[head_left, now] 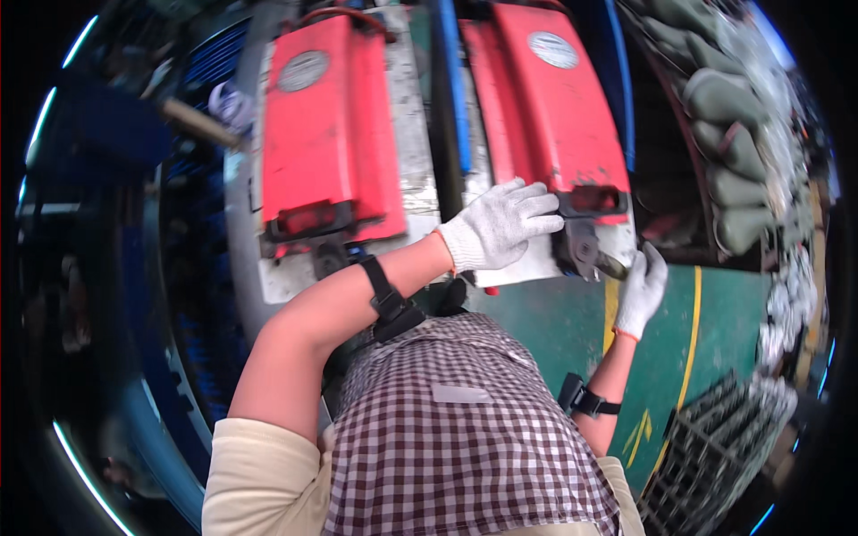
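Note:
My left hand, in a white knit glove, reaches across with its fingers stretched out at the black front bracket of the right-hand red machine cover. Below that bracket sits a dark grey clamp-like part. A rounded olive-green piece, whose kind I cannot make out, sticks out beside it. Close to this piece is my right hand, gloved too, its thumb and fingers apart and pointing up; whether it touches the piece is unclear. A second red machine cover with a similar black bracket stands to the left.
Olive-green boots crowd a rack at the right. A grey-green wire crate stands on the green floor with yellow lines at lower right. Blue uprights flank the right machine. A wooden-looking bar juts out at left.

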The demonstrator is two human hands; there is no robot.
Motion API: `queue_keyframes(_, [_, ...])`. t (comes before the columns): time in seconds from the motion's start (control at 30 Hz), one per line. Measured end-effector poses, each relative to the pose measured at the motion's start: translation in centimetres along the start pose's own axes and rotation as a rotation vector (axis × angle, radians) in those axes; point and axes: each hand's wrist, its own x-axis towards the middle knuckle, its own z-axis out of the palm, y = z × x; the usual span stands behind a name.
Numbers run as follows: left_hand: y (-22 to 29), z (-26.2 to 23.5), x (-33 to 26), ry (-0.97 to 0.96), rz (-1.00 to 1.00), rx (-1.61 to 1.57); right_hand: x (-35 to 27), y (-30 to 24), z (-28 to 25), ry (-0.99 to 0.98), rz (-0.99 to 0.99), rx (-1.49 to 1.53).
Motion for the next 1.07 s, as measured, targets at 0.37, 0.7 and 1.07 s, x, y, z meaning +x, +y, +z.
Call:
queue_keyframes(0.37, [0.4,-17.9,-20.0,-0.163,-0.750,0.343,-7.5,-20.4,13.3,-0.658,-0.678,0.286])
queue_keyframes(0.7, [-2.1,-17.1,-18.2,-0.438,-1.093,0.281,-18.4,-26.4,19.6,-1.343,-0.604,-0.052])
queue_keyframes(1.07, [-2.2,-16.1,-19.3,-0.323,-1.016,0.362,-19.1,-25.6,20.2,-1.237,-0.595,0.015])
